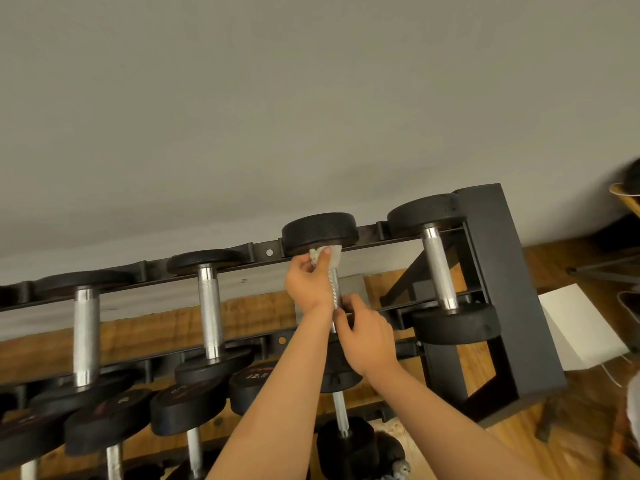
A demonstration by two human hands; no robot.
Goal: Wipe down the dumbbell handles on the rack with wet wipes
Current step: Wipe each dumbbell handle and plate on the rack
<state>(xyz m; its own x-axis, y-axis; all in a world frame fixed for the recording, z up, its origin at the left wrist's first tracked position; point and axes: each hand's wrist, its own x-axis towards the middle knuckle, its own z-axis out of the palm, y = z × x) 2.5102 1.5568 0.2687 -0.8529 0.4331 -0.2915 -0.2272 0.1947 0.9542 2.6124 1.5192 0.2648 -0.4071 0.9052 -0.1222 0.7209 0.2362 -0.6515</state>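
Now, left hand (pixel 309 287) pinches wipe (pixel 332 255) on handle (pixel 335 288), right hand (pixel 367 336) grips it — lower dumbbell (pixel 254 384) reads "22.5".

Left hand (pixel 308 284) pinching wet wipe (pixel 335 253) on dumbbell handle (pixel 335 289), right hand (pixel 369 336) gripping lower end

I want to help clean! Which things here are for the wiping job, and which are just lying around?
For the job: wet wipe, pinched by the left hand; the dumbbell handle it wipes, gripped lower by the right hand; neighbouring dumbbell handle; rack.

Just lying about: white sheet on the floor, right of the rack.
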